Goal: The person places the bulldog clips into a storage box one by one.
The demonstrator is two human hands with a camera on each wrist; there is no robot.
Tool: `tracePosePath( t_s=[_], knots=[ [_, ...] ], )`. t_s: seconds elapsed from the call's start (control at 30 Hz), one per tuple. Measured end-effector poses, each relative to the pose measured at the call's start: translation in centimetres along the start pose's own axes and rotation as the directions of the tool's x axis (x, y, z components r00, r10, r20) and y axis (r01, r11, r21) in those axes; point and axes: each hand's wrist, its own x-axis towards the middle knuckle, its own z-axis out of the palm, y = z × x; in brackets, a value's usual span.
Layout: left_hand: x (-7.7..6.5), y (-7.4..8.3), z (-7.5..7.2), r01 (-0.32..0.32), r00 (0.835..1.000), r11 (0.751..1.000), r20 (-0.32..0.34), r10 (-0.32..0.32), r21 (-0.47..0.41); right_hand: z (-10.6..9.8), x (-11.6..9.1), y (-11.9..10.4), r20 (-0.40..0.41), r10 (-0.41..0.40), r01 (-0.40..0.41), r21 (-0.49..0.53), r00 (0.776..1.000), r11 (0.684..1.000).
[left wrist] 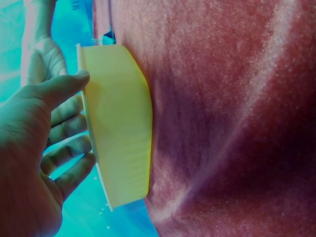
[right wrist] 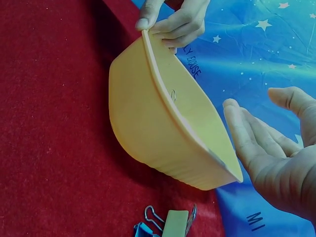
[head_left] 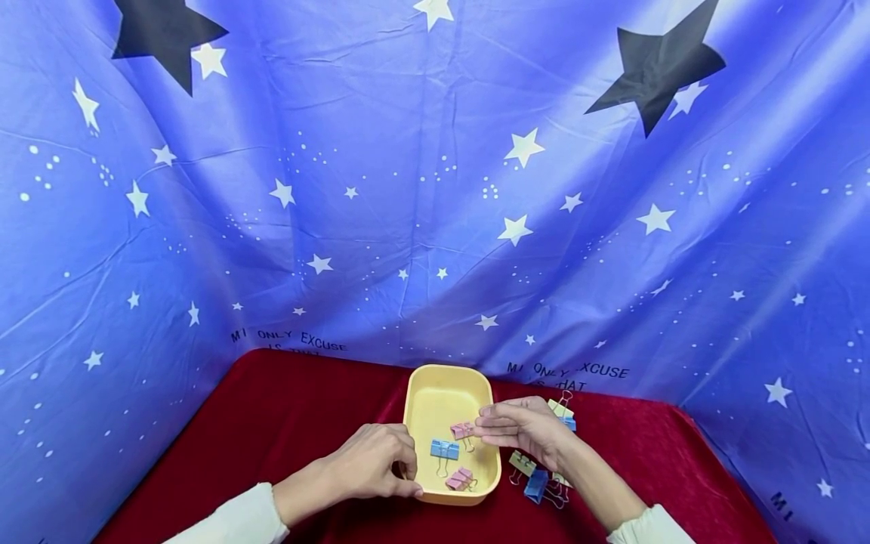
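Yellow tray [head_left: 442,400] is pinched by left hand [head_left: 374,461], right hand [head_left: 526,429] straight-fingered; backdrop [head_left: 381,234] reads "ONLY EXCUSE".

Beyond the left grip [head_left: 363,462] and right grip [head_left: 522,429], I'm seeing a blue backdrop [head_left: 408,166] hanging, white stars [head_left: 524,147] dotting it. One dark star [head_left: 163,34] is sitting high left of both, another dark star [head_left: 655,68] high right. Black lettering [head_left: 275,335] is running low behind them; a red velvety tabletop [head_left: 306,404] is spreading beneath.

Curtained-in setup; home, office or lab, can't tell which. Creased, shiny blue, star-printed fabric backdrop [head_left: 421,215] hangs behind and along both sides of a dark red velvet-covered desk [head_left: 306,408]; black printed capital lettering [head_left: 323,342] runs low across it.
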Motion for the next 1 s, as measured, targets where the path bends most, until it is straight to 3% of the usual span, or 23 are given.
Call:
tracePosePath(
  t_s=[0.57,1.0],
  knots=[
    [0.0,0.1,-0.1,0.023,1.0,1.0,0.018,-0.023,-0.01,-1.6,-1.1,0.2,-0.025,0.001,-0.001,0.009,1.0,1.0],
    [0.1,0.1,0.0,-0.006,1.0,1.0,-0.008,0.006,0.005,-3.4,-2.5,0.0,-0.074,-0.002,0.002,0.012,0.997,1.0]
  ],
)
